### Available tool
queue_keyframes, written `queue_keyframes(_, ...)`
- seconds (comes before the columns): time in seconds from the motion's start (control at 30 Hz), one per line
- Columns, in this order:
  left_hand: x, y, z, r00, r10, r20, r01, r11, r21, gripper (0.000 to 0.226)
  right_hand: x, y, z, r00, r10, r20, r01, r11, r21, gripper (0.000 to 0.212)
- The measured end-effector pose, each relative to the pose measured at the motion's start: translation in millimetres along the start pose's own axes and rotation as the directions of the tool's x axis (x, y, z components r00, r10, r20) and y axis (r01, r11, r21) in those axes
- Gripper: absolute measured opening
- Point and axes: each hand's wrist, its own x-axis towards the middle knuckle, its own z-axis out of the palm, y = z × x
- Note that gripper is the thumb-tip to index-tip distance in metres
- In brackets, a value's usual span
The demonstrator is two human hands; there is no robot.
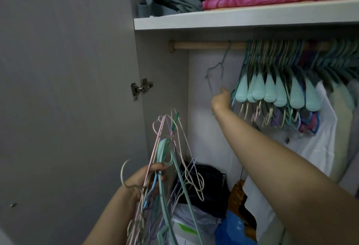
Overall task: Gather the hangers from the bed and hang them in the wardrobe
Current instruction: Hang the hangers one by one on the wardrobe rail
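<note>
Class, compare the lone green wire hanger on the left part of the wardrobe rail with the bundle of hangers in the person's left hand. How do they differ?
The lone hanger is hooked on the rail; the bundle is not.
The lone hanger is single and dull green; the bundle mixes pink, mint, purple, blue and cream.
The right hand touches the lone hanger; the left hand grips the bundle.
Both are thin clothes hangers.

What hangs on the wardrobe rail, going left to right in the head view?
Bare wooden rail → single teal wire hanger, right hand on it → packed row of mint hangers → white garment.
</note>
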Motion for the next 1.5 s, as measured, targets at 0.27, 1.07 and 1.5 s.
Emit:
queue_keyframes(0.27, -15, 2, -9, 0.999, -0.036, 0.034, 0.037, 0.999, -0.022, 0.037, -24, 38, -25, 0.971, -0.157, -0.178, 0.164, 0.986, 0.027, 0.052)
queue_keyframes(1.07, -50, -28, -5, 0.980, -0.131, 0.152, 0.081, 0.952, 0.296, 0.042, -141, 183, -2, 0.819, 0.161, 0.551, 0.036, 0.944, -0.329, 0.027)
queue_keyframes(1.5, -59, -27, -11, 0.987, -0.044, 0.152, -0.008, 0.944, 0.329, 0.035, -133, 191, -32, 0.958, 0.058, 0.280, 0.019, 0.964, -0.267, 0.029)
